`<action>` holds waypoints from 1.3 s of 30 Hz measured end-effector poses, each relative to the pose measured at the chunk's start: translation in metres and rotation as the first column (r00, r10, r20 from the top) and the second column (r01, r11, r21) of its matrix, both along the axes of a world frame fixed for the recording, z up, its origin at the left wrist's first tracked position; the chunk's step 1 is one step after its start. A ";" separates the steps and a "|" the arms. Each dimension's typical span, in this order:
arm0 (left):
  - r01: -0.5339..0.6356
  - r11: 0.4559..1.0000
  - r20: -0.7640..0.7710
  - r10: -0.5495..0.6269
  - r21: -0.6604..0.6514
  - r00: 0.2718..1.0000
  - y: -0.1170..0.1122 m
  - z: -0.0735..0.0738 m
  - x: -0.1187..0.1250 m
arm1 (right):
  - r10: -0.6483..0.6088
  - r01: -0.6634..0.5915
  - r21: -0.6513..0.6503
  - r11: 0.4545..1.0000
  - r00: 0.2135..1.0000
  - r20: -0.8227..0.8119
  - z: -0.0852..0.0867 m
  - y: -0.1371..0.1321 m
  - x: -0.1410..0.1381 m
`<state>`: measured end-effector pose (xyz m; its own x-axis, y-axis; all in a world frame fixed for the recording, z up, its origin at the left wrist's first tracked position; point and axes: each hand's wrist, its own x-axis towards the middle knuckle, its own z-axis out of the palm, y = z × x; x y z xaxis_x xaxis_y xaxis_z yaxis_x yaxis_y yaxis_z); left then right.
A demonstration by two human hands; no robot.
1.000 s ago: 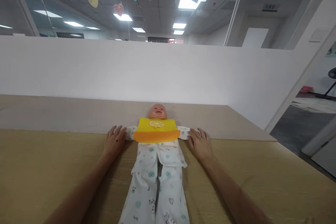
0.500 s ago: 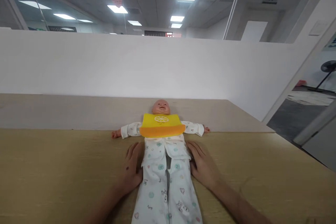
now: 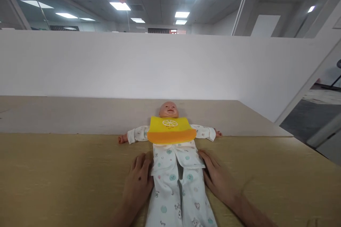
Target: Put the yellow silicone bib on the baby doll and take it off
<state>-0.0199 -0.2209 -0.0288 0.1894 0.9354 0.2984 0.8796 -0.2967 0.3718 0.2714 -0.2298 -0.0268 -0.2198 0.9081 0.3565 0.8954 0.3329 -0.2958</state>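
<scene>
At the far edge of the tan tabletop [image 3: 53, 177], the left hand [image 3: 138, 188] and right hand [image 3: 220, 181] are pressing open, gripping nothing, against both sides of the white printed sleepsuit [image 3: 170, 184] on a face-up baby doll [image 3: 168, 109] wearing a yellow bib [image 3: 170, 129].

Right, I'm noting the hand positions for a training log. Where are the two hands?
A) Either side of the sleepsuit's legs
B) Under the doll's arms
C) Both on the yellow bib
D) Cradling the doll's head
A: the left hand and right hand lie flat on the table along both sides of the white printed sleepsuit's legs.
</scene>
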 end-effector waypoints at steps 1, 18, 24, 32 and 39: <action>-0.018 1.000 -0.032 0.018 -0.004 0.999 0.000 0.002 0.002 | -0.008 0.008 -0.014 1.000 1.000 0.006 0.001 0.000 -0.001; -0.149 0.989 -0.266 0.138 -0.019 0.954 -0.009 0.024 0.029 | -0.064 0.074 -0.137 0.988 0.995 0.075 0.015 0.013 -0.017; -0.079 0.996 -0.290 0.085 0.032 0.953 -0.010 0.026 0.026 | -0.064 0.069 -0.134 0.989 0.997 0.047 0.014 0.010 -0.013; -0.083 0.996 -0.181 0.088 0.038 0.980 -0.004 0.013 0.016 | -0.047 0.049 -0.119 0.992 0.999 0.023 0.015 0.010 -0.010; -0.072 0.958 0.172 0.025 0.278 0.985 -0.057 0.012 0.002 | -0.021 0.020 -0.106 0.994 1.000 -0.005 0.012 0.012 -0.009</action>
